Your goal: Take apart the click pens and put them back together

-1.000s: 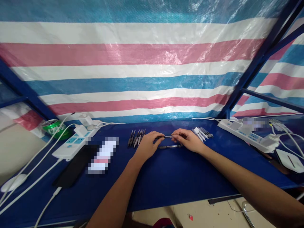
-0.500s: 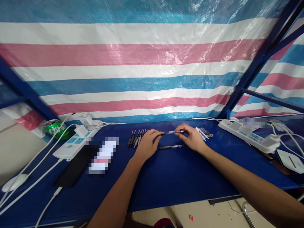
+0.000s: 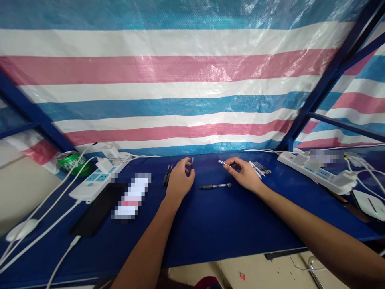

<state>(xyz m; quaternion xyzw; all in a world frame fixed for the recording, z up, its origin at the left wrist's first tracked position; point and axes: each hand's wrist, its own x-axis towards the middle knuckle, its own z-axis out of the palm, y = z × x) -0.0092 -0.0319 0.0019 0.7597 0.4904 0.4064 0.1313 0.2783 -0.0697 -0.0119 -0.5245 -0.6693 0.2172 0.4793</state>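
My left hand [image 3: 182,178] is closed on the front section of a pen [image 3: 192,162], whose thin end points up between thumb and fingers. In my right hand [image 3: 240,172] is a slim clear pen barrel [image 3: 224,163], pinched and pointing left. On the blue tabletop below and between the hands lies a whole pen [image 3: 215,186] with a dark grip. Beside my left hand sit several dark pen front sections [image 3: 167,175] in a row, partly hidden by the hand. Several white and clear pen barrels [image 3: 261,168] lie just beyond my right hand.
A phone with a lit, blurred screen [image 3: 132,196] and a black device on a cable [image 3: 94,212] lie left. Power strips stand at left [image 3: 93,182] and right [image 3: 319,172], with white cables. A green can [image 3: 72,162] stands back left; a white box [image 3: 369,204] lies right.
The pen held between both hands has come apart into two pieces. My left hand has shifted left with the front section, over the dark row; the right hand stays near its place with the barrel.
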